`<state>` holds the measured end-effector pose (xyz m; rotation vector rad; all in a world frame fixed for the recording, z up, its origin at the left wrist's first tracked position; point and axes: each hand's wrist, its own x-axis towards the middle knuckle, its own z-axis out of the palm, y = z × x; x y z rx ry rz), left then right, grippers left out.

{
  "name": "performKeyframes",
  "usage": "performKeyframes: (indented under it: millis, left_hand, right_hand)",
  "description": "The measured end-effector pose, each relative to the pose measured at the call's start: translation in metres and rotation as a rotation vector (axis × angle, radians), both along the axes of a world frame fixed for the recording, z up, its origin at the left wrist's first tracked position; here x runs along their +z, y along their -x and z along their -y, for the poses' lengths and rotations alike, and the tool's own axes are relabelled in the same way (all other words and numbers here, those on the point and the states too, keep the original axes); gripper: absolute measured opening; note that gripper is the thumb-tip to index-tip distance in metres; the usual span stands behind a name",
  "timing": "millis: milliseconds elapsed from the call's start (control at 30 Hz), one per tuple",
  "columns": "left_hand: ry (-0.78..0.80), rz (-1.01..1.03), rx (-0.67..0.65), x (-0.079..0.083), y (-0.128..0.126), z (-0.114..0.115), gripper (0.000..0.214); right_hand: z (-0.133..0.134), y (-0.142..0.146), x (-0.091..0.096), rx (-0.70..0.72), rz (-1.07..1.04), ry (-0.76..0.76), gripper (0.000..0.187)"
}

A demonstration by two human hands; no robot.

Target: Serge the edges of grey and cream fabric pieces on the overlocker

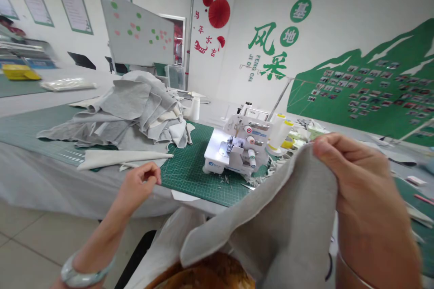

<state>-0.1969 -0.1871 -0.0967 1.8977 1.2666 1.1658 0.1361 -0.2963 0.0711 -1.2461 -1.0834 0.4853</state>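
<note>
My right hand (356, 176) is raised at the right, thumb and fingers pinching the top edge of a grey fabric piece (288, 216). The cloth hangs from it and spreads left across the lower middle of the view. My left hand (140, 185) is over the table's front edge, fingers curled in with thumb and forefinger together; no cloth shows in it. Close behind it lie folded pale fabric pieces (118, 159). A white overlock sewing machine (237, 144) stands on the green cutting mat (190, 162), between and beyond my hands, its work light on.
A large heap of grey fabric pieces (129, 104) lies on the table at left. White thread cones (278, 131) stand right of the machine, near fabric scraps (274, 165). Behind the heap is another white cone (195, 108). A person (11, 29) is at the far left.
</note>
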Motion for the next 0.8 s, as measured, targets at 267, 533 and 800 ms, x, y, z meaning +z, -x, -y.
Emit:
performKeyframes:
  millis: [267,533,800]
  left_hand:
    - [-0.005,0.266,-0.520,0.031,-0.105,0.063,0.070]
    - [-0.191,-0.200,0.043,0.002,-0.063,0.032,0.018]
    - [-0.214,-0.215,0.412,0.023,0.041,-0.005,0.019]
  right_hand:
    - [-0.029,0.065,-0.032,0.416,0.220,0.110,0.034]
    - [-0.029,0.053,-0.032,0.433,0.133,0.082,0.027]
    - [-0.036,0.027,-0.051,0.519,0.059,0.225,0.025]
